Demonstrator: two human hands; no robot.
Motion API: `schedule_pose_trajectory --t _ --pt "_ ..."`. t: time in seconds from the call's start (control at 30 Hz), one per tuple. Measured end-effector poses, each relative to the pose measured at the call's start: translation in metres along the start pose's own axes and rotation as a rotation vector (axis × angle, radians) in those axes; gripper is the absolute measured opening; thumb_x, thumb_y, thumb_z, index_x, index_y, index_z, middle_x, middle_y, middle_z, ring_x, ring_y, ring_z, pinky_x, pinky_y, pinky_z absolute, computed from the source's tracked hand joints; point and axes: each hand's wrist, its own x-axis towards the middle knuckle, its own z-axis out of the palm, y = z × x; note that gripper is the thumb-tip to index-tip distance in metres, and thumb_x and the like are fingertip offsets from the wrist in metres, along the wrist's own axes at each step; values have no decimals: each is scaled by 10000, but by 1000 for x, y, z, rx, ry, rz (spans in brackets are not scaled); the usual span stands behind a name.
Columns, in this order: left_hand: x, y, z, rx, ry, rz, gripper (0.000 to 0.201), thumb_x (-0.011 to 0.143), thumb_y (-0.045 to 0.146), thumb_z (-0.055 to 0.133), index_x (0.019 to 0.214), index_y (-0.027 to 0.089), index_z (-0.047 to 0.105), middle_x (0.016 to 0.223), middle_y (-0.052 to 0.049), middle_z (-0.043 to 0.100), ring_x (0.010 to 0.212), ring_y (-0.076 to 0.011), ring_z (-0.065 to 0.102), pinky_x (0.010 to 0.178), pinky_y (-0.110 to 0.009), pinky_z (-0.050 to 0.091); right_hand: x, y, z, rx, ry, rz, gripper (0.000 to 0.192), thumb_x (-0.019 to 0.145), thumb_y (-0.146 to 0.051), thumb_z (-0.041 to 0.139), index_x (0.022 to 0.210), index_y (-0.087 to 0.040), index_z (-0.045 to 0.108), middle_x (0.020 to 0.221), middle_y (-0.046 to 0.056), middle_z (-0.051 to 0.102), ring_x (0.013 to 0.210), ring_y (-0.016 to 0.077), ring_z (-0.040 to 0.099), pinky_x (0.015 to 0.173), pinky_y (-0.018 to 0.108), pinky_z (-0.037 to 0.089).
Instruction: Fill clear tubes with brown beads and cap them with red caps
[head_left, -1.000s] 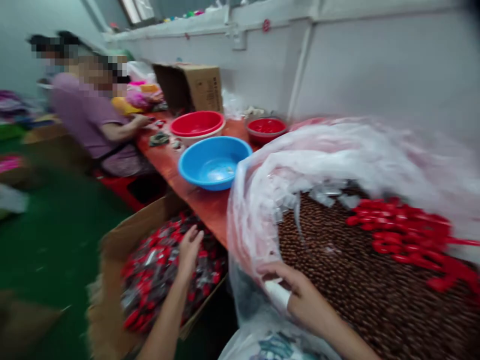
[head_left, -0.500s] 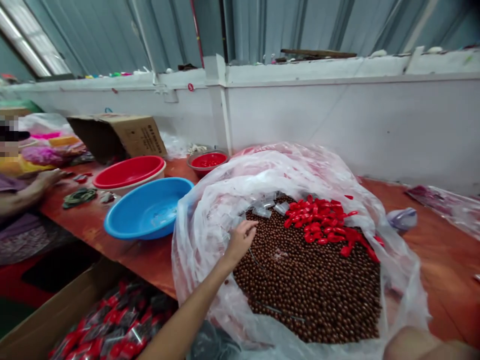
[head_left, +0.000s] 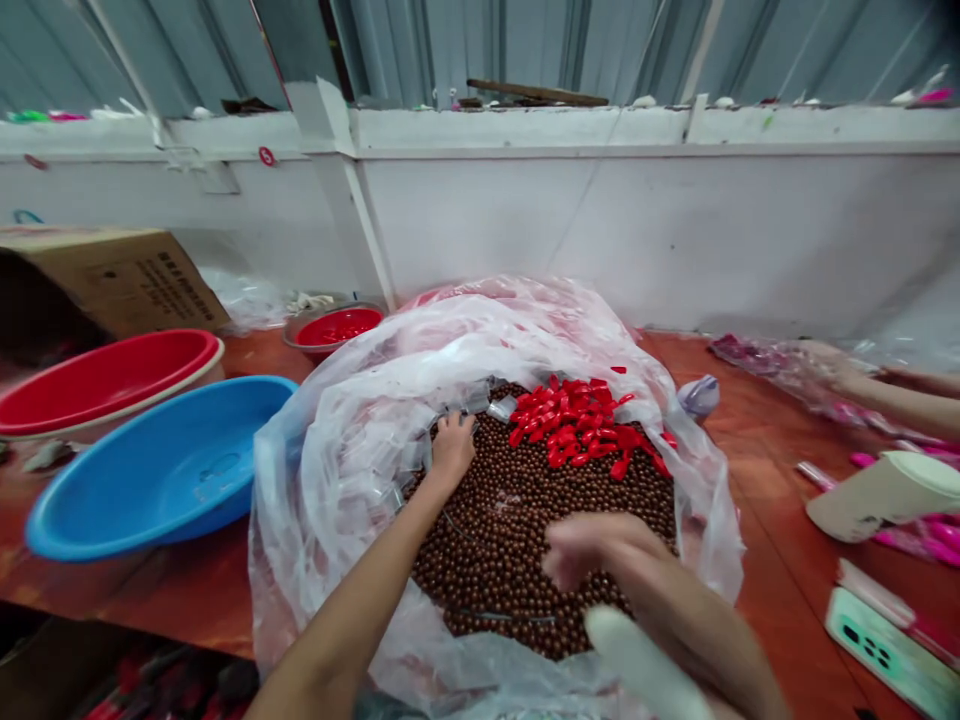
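Observation:
My left hand (head_left: 454, 448) reaches over small clear plastic pieces (head_left: 474, 398) at the left rim of a heap of shiny brown beads (head_left: 517, 540). Its fingers are slightly bent and apart, and I see nothing held in them. Above the near right part of the beads is my right hand (head_left: 592, 550), its fingers curled and smeared by motion; whether it holds anything does not show. Below it is a blurred pale rounded object (head_left: 637, 660). Red glossy plastic pieces (head_left: 570, 415) lie on the far right beads. A translucent plastic bag (head_left: 315, 450) surrounds the heap.
On the red table (head_left: 757, 470), left, are a blue basin (head_left: 165, 470), a red basin (head_left: 112, 380), a smaller red bowl (head_left: 337, 328) and a cardboard box (head_left: 127, 280). To the right are a cup (head_left: 885, 495), a phone (head_left: 892, 650) and another person's arms (head_left: 885, 395).
The view has swung right, bringing the cup, phone and another person's arms into sight. My right hand has come in over the beads. My left hand stays near the clear pieces.

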Motion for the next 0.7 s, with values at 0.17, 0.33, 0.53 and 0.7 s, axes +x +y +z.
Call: schedule_pose_trajectory --t 0.17,0.33,0.53,0.7 --pt "-32 23 -26 -339 -43 69 283 817 191 456 1087 190 542 1076 -54 589 991 -181 536 901 -298 399 55 72 16 29 88 365 412 828 -319 516 1238 -279 498 1256 63 502 1051 203 533 935 373 411" --pt "-96 54 -32 -968 -328 -73 280 745 294 595 1002 186 576 972 -35 627 875 -174 579 768 -263 453 48 123 37 283 154 577 461 807 -371 514 1243 -229 459 1040 74 616 709 161 606 533 259 481" --pt "-125 16 -40 -1122 -66 -489 360 672 353 679 963 183 551 867 -13 641 747 -145 598 682 -239 464 50 128 32 -4 60 471 188 800 -306 523 937 -240 634 870 15 669 748 182 612 670 294 481" --pt "-133 1 -48 -1049 -101 -585 392 601 370 728 902 175 570 828 -12 651 747 -151 601 624 -211 454 79 140 34 7 40 352 404 789 -247 524 1192 -271 529 1190 45 576 958 187 595 846 341 465"
